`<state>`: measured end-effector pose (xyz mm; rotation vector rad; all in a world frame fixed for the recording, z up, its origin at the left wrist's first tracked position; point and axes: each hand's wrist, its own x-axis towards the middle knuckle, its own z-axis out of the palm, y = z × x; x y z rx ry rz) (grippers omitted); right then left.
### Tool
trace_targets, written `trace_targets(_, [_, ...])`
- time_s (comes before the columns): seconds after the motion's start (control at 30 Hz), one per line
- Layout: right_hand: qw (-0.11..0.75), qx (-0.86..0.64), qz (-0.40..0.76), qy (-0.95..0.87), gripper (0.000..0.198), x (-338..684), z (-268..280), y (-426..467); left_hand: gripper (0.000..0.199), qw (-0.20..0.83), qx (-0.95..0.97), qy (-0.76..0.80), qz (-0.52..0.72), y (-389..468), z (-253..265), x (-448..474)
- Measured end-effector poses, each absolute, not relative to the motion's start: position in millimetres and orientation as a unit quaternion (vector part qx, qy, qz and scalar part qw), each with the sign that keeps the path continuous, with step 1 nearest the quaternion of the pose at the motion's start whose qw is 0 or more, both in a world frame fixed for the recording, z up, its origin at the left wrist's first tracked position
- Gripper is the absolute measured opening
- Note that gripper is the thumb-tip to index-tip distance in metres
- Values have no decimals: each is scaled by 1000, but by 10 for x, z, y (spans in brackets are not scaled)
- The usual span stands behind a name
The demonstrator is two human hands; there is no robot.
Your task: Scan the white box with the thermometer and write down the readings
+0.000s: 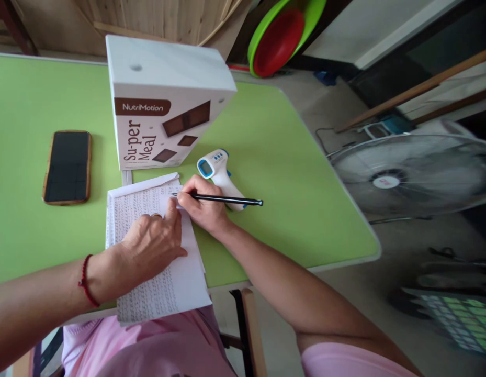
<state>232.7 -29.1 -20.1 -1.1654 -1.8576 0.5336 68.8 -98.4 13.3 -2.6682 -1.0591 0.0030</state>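
Observation:
My right hand (206, 209) pinches a black pen (237, 200), its tip at the upper right part of a sheet. The stacked paper sheets (188, 293) carry dense rows of handwriting, and their top edge is folded over. Across the sheets lies my left hand (150, 243), palm down. Its index finger reaches almost to the pen tip, the thumb sticks out to the side, and the other fingers are partly bent with nothing visible in them. Just beyond my right hand rests a white and blue infrared thermometer (219, 170), its handle partly behind the hand and pen.
A white NutriMotion box (144, 125) stands behind the paper on the green table (305, 209). Left of it lies a phone (68, 167) in a brown-edged case. A fan (407, 178) stands off to the right. Red and green basins (280, 42) are behind the table.

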Motion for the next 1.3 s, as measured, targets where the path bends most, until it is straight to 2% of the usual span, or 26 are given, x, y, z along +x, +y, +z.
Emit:
trace_targets(0.27, [426, -473, 215, -740, 18, 2335, -208, -286, 55, 111, -921, -373, -21, -976, 50, 672])
trace_targets(0.47, [446, -476, 200, -731, 18, 2314, -208, -293, 63, 147, -920, -363, -1, -983, 136, 684])
trace_targets(0.77, [418, -481, 208, -742, 19, 2332, -211, -289, 61, 151, -921, -359, 6, -979, 178, 689])
trace_targets(1.0, [460, -481, 190, -722, 18, 2352, -215, -274, 60, 168, -918, -359, -3, -1003, 128, 669])
trace_targets(1.3, [451, -465, 184, -739, 19, 2345, -252, -274, 55, 222, -908, -355, -28, -1060, 135, 620])
